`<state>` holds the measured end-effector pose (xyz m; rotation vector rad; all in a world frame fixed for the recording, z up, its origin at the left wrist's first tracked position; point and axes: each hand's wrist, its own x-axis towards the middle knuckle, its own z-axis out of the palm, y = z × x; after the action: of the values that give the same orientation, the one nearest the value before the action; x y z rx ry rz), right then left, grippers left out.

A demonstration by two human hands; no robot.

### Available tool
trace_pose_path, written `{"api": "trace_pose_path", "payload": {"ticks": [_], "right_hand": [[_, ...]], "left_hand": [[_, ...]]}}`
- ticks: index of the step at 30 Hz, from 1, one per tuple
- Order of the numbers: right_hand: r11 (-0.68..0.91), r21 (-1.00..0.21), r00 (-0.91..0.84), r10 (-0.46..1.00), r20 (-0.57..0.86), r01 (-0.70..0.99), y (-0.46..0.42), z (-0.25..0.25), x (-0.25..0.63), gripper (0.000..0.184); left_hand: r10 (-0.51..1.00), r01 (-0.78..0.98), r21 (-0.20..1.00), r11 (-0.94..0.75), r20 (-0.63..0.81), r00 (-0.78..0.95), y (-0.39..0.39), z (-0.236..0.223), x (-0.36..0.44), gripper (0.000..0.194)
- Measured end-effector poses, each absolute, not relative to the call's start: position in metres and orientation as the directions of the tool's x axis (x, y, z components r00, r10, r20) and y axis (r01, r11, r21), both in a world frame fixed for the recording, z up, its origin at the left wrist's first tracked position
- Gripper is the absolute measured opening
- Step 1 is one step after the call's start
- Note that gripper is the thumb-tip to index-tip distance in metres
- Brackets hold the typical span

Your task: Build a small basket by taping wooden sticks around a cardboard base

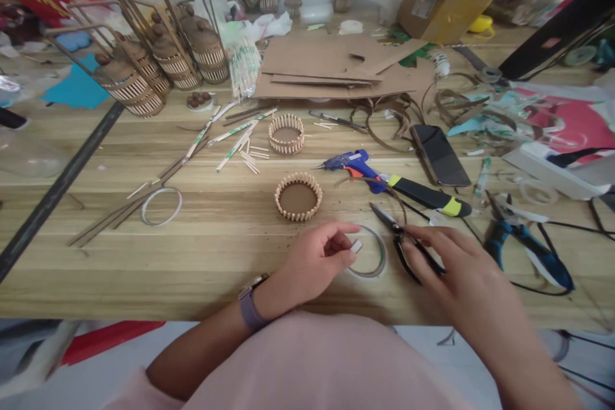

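From where I stand, two small rings of short sticks are made up on the counter [216, 256]: the near ring [298, 213] just beyond the left hand [317, 253], the far ring [287, 147] behind it. Both are open on top, with none of the lids or handles seen on the lantern-like pieces [129, 86] at far left, so I'd judge them only part-way along. Loose cut sticks [250, 160] lie left of the far ring.

The left grip is pinched on a small white piece [356, 246], beside a loop of tape [383, 256]; whether they join, I can't tell. The right hand [473, 275] has finger and thumb closed about the scissors [398, 229] near the pivot, blades nearly together.
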<state>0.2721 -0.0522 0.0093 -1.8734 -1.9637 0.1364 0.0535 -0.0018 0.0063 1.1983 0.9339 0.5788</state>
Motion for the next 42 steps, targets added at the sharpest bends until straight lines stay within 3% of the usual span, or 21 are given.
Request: {"api": "trace_pose_path", "payload": {"ticks": [4,6,11,18,22,26,31,35,38,42], "right_hand": [[0.056,-0.682,-0.085,0.996,-0.009,0.729,-0.043,0.029,0.236,0.025],[0.025,-0.745,-0.119,0.990,-0.073,0.667,-0.039,0.032,0.226,0.026],[-0.030,-0.823,-0.008,0.999,-0.042,0.568,-0.038,0.029,0.222,0.030],[-0.087,-0.884,0.102,0.994,-0.045,0.459,-0.045,0.027,0.224,0.029],[-0.090,-0.892,0.156,0.988,-0.022,0.443,-0.047,0.027,0.214,0.031],[-0.022,-0.876,0.061,0.998,0.008,0.482,-0.045,0.027,0.207,0.027],[0.214,-0.685,-0.072,0.971,0.230,0.696,-0.036,0.027,0.205,0.023],[0.360,-0.609,-0.270,0.933,0.239,0.706,-0.030,0.031,0.199,0.014],[0.328,-0.644,-0.241,0.945,0.222,0.692,-0.030,0.034,0.194,0.013],[0.195,-0.764,-0.124,0.981,0.151,0.615,-0.031,0.033,0.191,0.013]], "left_hand": [[0.819,0.051,0.973,0.225,-0.217,0.531,-0.003,0.006,0.051,0.046],[0.824,0.068,0.980,0.185,-0.192,0.532,-0.004,0.007,0.048,0.043],[0.853,0.101,0.982,0.157,-0.186,0.487,-0.007,0.013,0.035,0.039],[0.901,0.106,0.966,0.234,-0.257,0.349,-0.009,0.012,0.024,0.030],[0.856,0.044,0.962,0.271,-0.262,0.445,-0.009,0.014,0.022,0.024],[0.840,0.106,0.971,0.214,-0.238,0.487,-0.010,0.019,0.021,0.016],[0.891,0.236,0.972,0.015,-0.121,0.439,-0.010,0.021,0.020,0.011],[0.915,0.323,0.942,-0.092,-0.048,0.401,-0.011,0.022,0.019,0.011],[0.925,0.319,0.944,-0.086,-0.043,0.377,-0.011,0.024,0.019,0.011],[0.923,0.181,0.981,0.075,-0.137,0.359,-0.012,0.024,0.019,0.006]]}}
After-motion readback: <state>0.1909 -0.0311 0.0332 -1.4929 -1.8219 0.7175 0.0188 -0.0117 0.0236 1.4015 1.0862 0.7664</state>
